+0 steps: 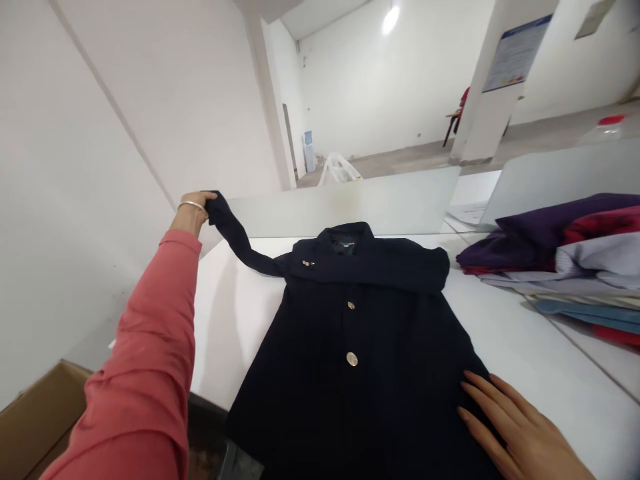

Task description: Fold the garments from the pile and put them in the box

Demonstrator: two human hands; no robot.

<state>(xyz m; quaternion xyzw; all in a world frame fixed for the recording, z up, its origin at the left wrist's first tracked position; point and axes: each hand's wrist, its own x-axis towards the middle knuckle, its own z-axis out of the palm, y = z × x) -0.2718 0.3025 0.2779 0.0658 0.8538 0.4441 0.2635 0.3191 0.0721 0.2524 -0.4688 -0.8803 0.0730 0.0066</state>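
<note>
A dark navy jacket (360, 333) with gold buttons lies front up on the white table (225, 347), its collar toward the far side. One sleeve is folded across the chest, its cuff buttons near the left shoulder. My left hand (196, 202) grips the cuff end of the other sleeve, lifted and stretched out to the left above the table. My right hand (517, 427) rests with fingers spread on the jacket's lower right side. The jacket's hem runs out of view at the bottom.
Folded clothes (565, 260) are piled at the right. A low frosted partition (350, 207) borders the table's far edge. An open cardboard box (45, 413) stands at the lower left. Beyond the partition are a white plastic bag (340, 170) and a water dispenser (309, 152).
</note>
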